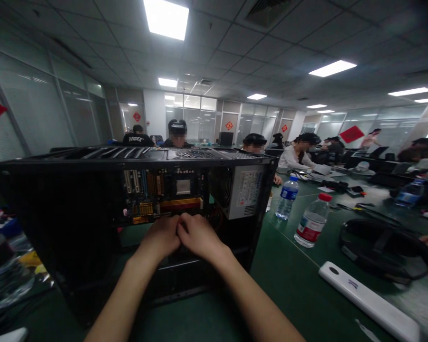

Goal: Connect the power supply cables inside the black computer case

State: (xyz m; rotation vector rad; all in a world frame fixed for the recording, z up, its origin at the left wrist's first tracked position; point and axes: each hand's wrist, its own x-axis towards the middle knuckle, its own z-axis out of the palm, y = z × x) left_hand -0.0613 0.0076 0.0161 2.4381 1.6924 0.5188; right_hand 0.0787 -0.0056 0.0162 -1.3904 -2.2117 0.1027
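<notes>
Head view: left hand [161, 237], right hand [199, 236] touching inside computer case [74, 199].

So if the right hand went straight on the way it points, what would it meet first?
The right hand touches the left hand right there; beyond, likely the motherboard in the open computer case, though depth is unclear.

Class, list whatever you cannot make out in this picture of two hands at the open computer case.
Head view, all items:
1. Left hand and right hand: fingers tucked behind the knuckles, so any held thing is hidden.
2. Power supply label: print too small.
3. Red-capped bottle label: blurred.
4. Clear container: cut off by the left edge, blurred.
</notes>
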